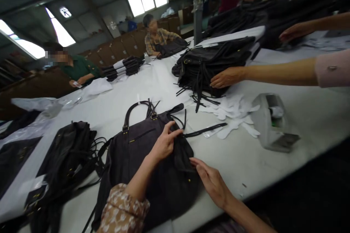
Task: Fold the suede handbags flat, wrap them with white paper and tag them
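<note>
A dark grey handbag (142, 160) lies flat on the white table (273, 164) in front of me. My left hand (164, 142) rests on its upper right part, thumb and fingers pinched on the bag's edge near a black strap (205, 130). My right hand (212, 180) lies on the bag's right side, fingers stretched out and flat, holding nothing.
A heap of black bags (65, 160) lies at my left. A co-worker's hand (226, 77) touches another stack of black bags (216, 62). White paper cut-outs (232, 111) and a tape dispenser (270, 122) lie at right. Two seated people work at the far side.
</note>
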Available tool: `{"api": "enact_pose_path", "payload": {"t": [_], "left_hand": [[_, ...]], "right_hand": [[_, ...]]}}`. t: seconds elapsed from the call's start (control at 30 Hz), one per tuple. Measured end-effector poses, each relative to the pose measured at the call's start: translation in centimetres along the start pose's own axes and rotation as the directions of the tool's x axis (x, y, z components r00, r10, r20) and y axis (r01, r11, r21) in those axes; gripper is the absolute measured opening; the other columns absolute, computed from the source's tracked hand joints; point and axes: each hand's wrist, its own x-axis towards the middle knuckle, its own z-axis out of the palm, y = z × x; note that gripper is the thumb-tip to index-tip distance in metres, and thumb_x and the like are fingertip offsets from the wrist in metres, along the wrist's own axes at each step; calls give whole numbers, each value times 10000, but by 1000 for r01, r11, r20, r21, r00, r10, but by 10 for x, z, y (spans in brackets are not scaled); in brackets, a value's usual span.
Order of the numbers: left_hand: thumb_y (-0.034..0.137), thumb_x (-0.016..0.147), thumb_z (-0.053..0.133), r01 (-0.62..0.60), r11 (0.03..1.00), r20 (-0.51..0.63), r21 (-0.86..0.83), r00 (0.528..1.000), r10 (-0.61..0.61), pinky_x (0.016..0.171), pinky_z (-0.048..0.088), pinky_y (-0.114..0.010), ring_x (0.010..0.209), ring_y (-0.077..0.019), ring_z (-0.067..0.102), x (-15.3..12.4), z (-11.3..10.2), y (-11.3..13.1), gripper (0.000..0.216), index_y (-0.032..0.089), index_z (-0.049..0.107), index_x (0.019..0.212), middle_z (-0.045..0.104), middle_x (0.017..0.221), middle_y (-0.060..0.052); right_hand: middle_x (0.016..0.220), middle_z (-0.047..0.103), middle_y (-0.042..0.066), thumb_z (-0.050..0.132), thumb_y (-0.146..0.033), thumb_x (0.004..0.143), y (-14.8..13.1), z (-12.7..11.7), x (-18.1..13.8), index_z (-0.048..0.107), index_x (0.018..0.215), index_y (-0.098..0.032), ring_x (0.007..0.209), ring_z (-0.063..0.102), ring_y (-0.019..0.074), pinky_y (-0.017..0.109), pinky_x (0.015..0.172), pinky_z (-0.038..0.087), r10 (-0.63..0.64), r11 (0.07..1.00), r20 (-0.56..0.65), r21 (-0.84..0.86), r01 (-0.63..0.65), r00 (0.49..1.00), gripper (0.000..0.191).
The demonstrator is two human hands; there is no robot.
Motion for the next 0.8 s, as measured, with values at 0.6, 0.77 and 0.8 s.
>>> {"api": "enact_pose_path", "payload": {"t": [0.6,0.77,0.8], "left_hand": [[463,788,510,571,790,173,-222,821,-544,422,266,-206,430,-93,411,-53,38,49,381,189,435,533,430,448,39],[577,801,470,531,808,105,-256,846,-523,448,240,-223,462,-90,358,-45,45,43,490,202,352,508,337,460,50],[625,823,400,537,796,101,-278,841,-532,440,250,-227,450,-94,356,-46,48,42,519,208,346,519,335,459,49]], "right_hand": [[672,606,8,632,-331,784,20,22,79,596,760,-166,622,514,129,235,578,369,228,969,202,-144,-201,953,170],[662,627,53,579,-261,801,30,34,85,599,630,-159,669,548,175,276,629,383,260,950,200,-227,-213,945,200],[654,625,49,589,-277,802,29,33,84,601,621,-162,662,548,172,276,633,388,252,952,207,-227,-205,945,214]]}}
